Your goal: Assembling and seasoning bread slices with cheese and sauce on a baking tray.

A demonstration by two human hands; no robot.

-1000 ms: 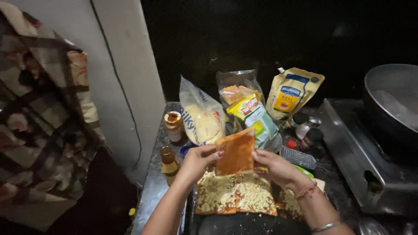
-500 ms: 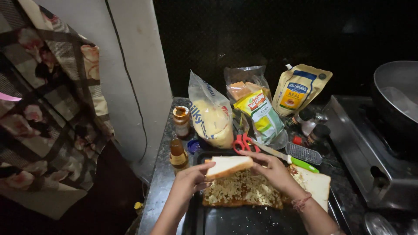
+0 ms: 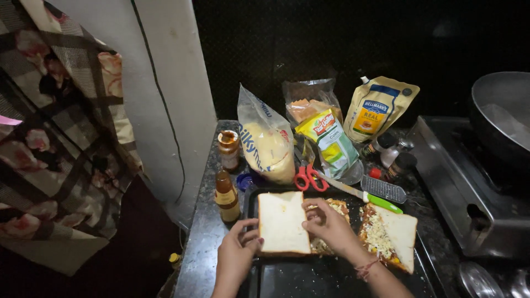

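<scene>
Both hands, left hand point(image 3: 238, 255) and right hand point(image 3: 329, 223), now flat-fingered at the edges of the plain bread slice point(image 3: 282, 222), lowered from upright a second ago onto the topped slice point(image 3: 330, 208) in the black tray point(image 3: 309, 276), lower centre.

A dim kitchen: pale wall point(image 3: 165, 83) at left, floral checked curtain point(image 3: 55, 138), dark speckled counter point(image 3: 201, 248).

Red thread bracelet point(image 3: 366, 270), painted nails.
</scene>
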